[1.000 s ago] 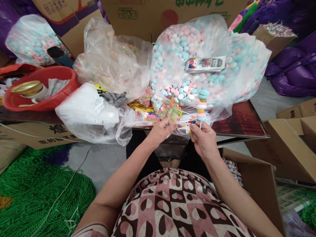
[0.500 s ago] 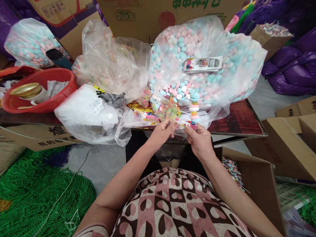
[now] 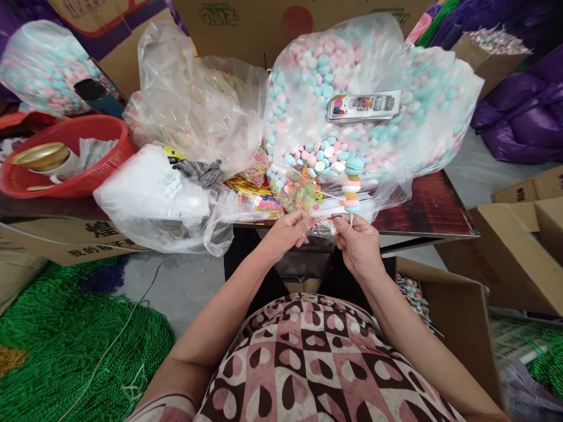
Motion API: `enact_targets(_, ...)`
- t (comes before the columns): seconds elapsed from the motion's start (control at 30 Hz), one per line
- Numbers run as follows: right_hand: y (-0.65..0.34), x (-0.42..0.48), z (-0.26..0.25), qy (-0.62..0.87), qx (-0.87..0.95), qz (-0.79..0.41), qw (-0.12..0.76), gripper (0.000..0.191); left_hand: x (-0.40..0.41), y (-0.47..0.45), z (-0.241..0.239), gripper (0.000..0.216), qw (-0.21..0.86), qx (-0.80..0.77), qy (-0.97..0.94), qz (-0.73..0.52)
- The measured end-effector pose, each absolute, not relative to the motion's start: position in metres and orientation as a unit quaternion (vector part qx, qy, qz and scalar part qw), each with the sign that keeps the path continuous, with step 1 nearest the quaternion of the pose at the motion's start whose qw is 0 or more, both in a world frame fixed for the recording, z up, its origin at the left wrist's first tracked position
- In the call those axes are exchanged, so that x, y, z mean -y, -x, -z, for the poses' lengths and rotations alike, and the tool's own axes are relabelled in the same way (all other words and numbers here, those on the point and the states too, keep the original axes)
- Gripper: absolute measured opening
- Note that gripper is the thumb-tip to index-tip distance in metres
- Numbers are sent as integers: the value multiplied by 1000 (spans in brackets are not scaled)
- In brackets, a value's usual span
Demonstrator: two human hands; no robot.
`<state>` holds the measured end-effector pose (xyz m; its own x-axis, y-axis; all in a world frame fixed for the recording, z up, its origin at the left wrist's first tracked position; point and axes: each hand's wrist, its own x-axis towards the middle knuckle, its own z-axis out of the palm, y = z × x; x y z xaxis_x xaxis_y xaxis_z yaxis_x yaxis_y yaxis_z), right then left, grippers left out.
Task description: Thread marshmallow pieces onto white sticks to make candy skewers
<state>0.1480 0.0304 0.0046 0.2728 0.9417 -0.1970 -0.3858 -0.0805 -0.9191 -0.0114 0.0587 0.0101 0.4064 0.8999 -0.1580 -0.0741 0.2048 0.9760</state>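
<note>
My right hand (image 3: 359,241) is closed in a pinch on the thin white stick of a candy skewer (image 3: 352,186). The skewer stands upright, stacked with blue, orange, white and pink soft candies. Between my hands stretches a small clear plastic wrapper (image 3: 324,225) with coloured print, its right end at my right thumb. My left hand (image 3: 287,235) pinches the wrapper's other end. Just beyond my fingers lie ring-shaped gummies (image 3: 299,192) and loose pastel marshmallows (image 3: 324,155) at the mouth of a big clear bag (image 3: 422,111). White sticks (image 3: 329,202) lie partly hidden behind the skewer.
A stack of printed wrappers (image 3: 364,106) rests on the big bag. Left of it are a clear gummy bag (image 3: 197,111), a white plastic bag (image 3: 152,202) and a red basket (image 3: 101,170). An open carton (image 3: 461,316) holding wrapped skewers stands right of my lap.
The skewer has shifted slightly right and its stick now shows above my right thumb. My hands stay close together with the wrapper between them. The whole view has tilted a little.
</note>
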Motion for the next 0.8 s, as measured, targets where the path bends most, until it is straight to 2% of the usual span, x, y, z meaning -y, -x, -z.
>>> enact_targets(0.17,-148,-29,2,527,309,-484,626,43,-61,19,-14,50,647,-416,-532,-355)
enact_targets(0.4,-149,-29,-3,521,321,-531,587,47,-58,17,-5,49,648,-417,-523,-366)
enact_targets(0.53,-150,-28,1,538,312,-498,604,47,-56,19,-6,40,675,-374,-529,-353)
enact_targets(0.67,-148,-27,2,542,330,-503,587,51,-56,19,-1,45,652,-409,-518,-372)
enact_targets(0.8,-158,-24,-11,514,388,-499,580,40,-58,24,6,49,660,-401,-482,-415)
